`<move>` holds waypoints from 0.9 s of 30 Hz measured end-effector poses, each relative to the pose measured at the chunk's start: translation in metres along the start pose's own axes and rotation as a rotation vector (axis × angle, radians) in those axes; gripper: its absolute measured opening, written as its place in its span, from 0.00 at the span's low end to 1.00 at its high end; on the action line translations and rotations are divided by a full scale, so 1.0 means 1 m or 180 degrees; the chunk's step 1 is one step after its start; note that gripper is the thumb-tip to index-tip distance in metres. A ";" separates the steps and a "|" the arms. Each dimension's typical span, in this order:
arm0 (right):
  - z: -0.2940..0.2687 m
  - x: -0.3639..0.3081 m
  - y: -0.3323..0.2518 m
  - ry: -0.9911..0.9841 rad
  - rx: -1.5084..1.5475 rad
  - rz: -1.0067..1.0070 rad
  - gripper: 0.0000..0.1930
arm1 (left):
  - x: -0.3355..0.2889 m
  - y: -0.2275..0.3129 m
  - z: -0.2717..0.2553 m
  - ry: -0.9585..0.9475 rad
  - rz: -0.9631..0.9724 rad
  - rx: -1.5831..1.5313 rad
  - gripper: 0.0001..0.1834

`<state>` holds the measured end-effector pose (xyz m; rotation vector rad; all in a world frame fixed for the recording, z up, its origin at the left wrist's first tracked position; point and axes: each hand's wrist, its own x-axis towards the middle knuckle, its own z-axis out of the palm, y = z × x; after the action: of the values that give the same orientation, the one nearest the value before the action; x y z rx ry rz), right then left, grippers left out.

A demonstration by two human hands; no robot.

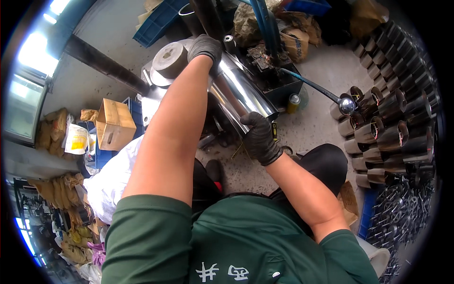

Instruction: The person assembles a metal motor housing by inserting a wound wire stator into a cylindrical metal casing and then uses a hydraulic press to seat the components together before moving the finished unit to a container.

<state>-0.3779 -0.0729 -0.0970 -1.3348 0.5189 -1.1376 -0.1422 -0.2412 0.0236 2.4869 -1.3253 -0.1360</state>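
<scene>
A shiny, curved metal piece like a tube (241,90) lies slanted in front of me, over a dark machine. My right hand (261,141), in a dark grey glove, is closed at its near lower edge, with the thumb uppermost. Farther off, my left hand (205,48), gloved alike, curls down near the metal piece's far end, beside a thick grey disc with a centre hole (169,60). What lies under the left fingers is hidden. A small upright metal tube (230,43) stands just right of that hand.
A lever with a shiny ball end (346,106) juts right from the machine (283,87). Below it stands a yellow can (293,102). Stacked dark tubes (392,106) line the right side, above many loose metal parts (397,213). A cardboard box (115,124) sits left.
</scene>
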 end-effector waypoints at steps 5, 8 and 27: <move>-0.006 -0.006 0.010 -0.0044 0.0021 -0.0067 0.07 | -0.004 0.005 -0.002 0.0047 0.0016 -0.0028 0.24; -0.009 -0.013 0.008 -0.0007 -0.0396 -0.0282 0.07 | -0.007 0.009 -0.003 0.0032 0.0063 0.0000 0.21; -0.015 -0.031 0.006 -0.0153 0.0145 0.0571 0.08 | -0.003 0.010 0.008 -0.0269 0.0515 0.0532 0.17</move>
<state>-0.4016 -0.0545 -0.1149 -1.2472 0.5628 -0.9628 -0.1535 -0.2455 0.0187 2.5197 -1.6281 -0.0973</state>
